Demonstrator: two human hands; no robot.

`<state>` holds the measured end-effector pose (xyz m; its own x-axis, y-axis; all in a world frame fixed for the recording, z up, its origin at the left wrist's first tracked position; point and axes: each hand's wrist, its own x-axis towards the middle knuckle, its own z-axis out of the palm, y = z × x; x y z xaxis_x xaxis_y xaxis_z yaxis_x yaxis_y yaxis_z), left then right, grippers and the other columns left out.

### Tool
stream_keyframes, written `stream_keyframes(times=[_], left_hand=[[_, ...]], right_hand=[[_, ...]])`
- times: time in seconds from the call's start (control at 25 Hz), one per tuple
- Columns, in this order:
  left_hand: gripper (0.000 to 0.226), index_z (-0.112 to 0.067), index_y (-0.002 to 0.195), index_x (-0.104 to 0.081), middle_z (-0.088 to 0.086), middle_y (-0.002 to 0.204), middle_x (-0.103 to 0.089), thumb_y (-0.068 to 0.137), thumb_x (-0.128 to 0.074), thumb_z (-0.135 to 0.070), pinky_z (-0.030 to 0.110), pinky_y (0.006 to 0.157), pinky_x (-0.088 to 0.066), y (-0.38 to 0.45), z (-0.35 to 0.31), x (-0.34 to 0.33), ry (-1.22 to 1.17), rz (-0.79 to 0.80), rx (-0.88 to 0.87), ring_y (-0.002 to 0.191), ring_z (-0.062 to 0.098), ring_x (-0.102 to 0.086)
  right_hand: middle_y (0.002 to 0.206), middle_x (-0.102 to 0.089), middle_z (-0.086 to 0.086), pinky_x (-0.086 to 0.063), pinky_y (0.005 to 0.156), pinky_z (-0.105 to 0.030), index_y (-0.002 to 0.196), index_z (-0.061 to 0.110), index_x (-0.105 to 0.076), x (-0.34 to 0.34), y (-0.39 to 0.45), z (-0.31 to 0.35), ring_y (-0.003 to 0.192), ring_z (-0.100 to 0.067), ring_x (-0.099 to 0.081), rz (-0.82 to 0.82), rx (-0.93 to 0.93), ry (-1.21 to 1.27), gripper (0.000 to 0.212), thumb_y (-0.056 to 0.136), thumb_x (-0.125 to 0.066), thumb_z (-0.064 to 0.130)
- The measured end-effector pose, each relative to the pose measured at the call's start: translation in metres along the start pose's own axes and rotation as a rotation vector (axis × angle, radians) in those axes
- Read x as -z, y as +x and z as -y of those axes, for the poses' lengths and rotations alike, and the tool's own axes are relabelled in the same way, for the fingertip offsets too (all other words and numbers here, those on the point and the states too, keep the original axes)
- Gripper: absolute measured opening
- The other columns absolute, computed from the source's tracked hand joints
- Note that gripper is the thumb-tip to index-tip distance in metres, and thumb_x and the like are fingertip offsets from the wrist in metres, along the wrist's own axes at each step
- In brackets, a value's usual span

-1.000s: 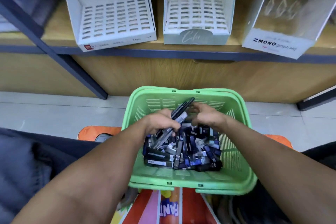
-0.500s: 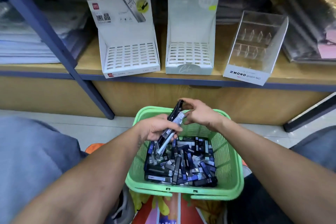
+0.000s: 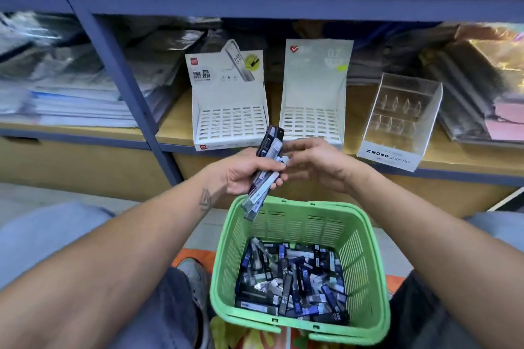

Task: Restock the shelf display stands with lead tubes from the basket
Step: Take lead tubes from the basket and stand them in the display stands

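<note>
**Lead tubes in your left hand, above the basket, in front of the stands**

Your left hand (image 3: pixel 246 173) is clamped round a bundle of lead tubes (image 3: pixel 265 171), fingers curled over them. The bundle is tilted, top end pointing at the shelf, bottom end hanging over the rim of the green basket (image 3: pixel 365 269). Your right hand (image 3: pixel 317 163) is just beside the bundle's top end, fingers loosely curled; can't tell if the fingertips touch a tube or grip anything.

The basket holds a loose pile of more lead tubes (image 3: pixel 292 280), black, blue and clear; "HB 0.5" reads on several.

On the wooden shelf (image 3: pixel 175 127), left to right:
- White card display stand (image 3: pixel 229 102), slotted grid tray, backboard with a red logo, Chinese characters "黑晶" and a printed tube marked "HB 0.5".
- Second white card stand (image 3: pixel 314 93), slotted grid tray, red check-mark logo, faint "0.7" on the backboard; script on the front lip is hidden behind your hands.
- Clear acrylic stand (image 3: pixel 397 122) labelled "MONO graph MG", with diamond-shaped dividers inside.

Shelf frame is blue metal, post (image 3: pixel 124 76) left of the stands. Stacks of plastic-wrapped paper goods (image 3: pixel 65 85) on the left, glossy folders (image 3: pixel 482 88) on the right, both blurred. Light tiled floor (image 3: pixel 34 195) below.
</note>
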<state>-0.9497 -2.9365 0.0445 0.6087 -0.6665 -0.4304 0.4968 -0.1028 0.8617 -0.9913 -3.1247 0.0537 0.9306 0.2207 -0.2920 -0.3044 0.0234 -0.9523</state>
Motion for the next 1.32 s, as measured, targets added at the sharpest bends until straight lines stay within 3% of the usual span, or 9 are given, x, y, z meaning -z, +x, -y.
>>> stream_keyframes(times=[0.2,0.28,0.44,0.6,0.76,0.96,1.16,1.32], left_hand=[[0.013,0.004,0.106,-0.063,0.019,0.082,-0.071,0.096,-0.058,-0.001,0.023,0.059,-0.059,0.002,-0.044,0.006,-0.086,-0.079,-0.101,0.069,0.021,-0.072],[0.014,0.005,0.105,-0.064,0.020,0.082,-0.070,0.095,-0.060,-0.004,0.023,0.059,-0.059,0.003,-0.056,0.005,-0.122,-0.078,-0.123,0.070,0.022,-0.071],[0.028,0.007,0.104,-0.064,0.023,0.086,-0.071,0.085,-0.066,-0.013,0.025,0.059,-0.059,0.017,-0.078,0.004,-0.196,-0.056,-0.129,0.072,0.023,-0.073],[0.027,0.012,0.108,-0.065,0.023,0.084,-0.072,0.091,-0.066,-0.009,0.027,0.055,-0.059,0.037,-0.087,0.005,-0.168,-0.224,-0.159,0.068,0.025,-0.073],[0.004,0.007,0.090,-0.060,0.018,0.063,-0.063,0.088,-0.063,0.006,0.025,0.043,-0.047,0.059,-0.092,0.012,0.077,-0.558,-0.192,0.048,0.021,-0.056],[0.006,0.007,0.088,-0.061,0.022,0.070,-0.064,0.083,-0.065,0.008,0.030,0.050,-0.046,0.085,-0.101,0.009,0.260,-0.726,-0.230,0.053,0.025,-0.056],[0.012,0.005,0.091,-0.061,0.018,0.065,-0.065,0.079,-0.063,0.005,0.032,0.054,-0.050,0.110,-0.101,0.009,0.397,-0.835,-0.245,0.053,0.027,-0.060],[0.016,0.000,0.095,-0.060,0.020,0.078,-0.068,0.081,-0.065,0.003,0.027,0.049,-0.050,0.117,-0.099,0.005,0.437,-0.825,-0.226,0.055,0.029,-0.065]], right_hand=[[0.109,-0.068,-0.035,-0.061,0.087,-0.039,0.116,-0.012,-0.064,0.007,0.023,0.038,0.094,-0.038,-0.068,-0.065,0.085,0.027,0.030,0.087,-0.069,-0.005],[0.097,-0.071,-0.027,-0.061,0.079,-0.032,0.113,-0.012,-0.065,0.012,0.027,0.052,0.085,-0.031,-0.069,-0.071,0.098,-0.012,0.027,0.089,-0.071,-0.001],[0.080,-0.069,-0.014,-0.060,0.068,-0.028,0.096,0.001,-0.065,0.023,0.044,0.075,0.071,-0.021,-0.067,-0.085,0.092,-0.016,0.002,0.094,-0.063,0.001],[0.077,-0.069,-0.012,-0.056,0.058,-0.023,0.095,0.002,-0.065,0.048,0.058,0.093,0.062,-0.016,-0.065,-0.274,0.197,-0.001,0.003,0.096,-0.062,0.002],[0.080,-0.073,-0.009,-0.056,0.061,-0.023,0.095,0.011,-0.072,0.076,0.076,0.109,0.060,-0.011,-0.067,-0.538,0.421,-0.260,0.007,0.094,-0.069,0.006],[0.085,-0.066,0.000,-0.051,0.062,-0.014,0.101,0.019,-0.062,0.077,0.093,0.103,0.067,-0.006,-0.064,-0.644,0.538,-0.686,0.015,0.098,-0.059,0.004],[0.083,-0.069,-0.006,-0.059,0.068,-0.035,0.100,0.012,-0.059,0.076,0.108,0.093,0.069,-0.016,-0.068,-0.689,0.581,-0.722,0.008,0.096,-0.062,0.005],[0.080,-0.068,-0.010,-0.059,0.069,-0.036,0.098,0.006,-0.059,0.076,0.111,0.093,0.069,-0.023,-0.068,-0.634,0.585,-0.691,0.006,0.095,-0.062,0.001]])
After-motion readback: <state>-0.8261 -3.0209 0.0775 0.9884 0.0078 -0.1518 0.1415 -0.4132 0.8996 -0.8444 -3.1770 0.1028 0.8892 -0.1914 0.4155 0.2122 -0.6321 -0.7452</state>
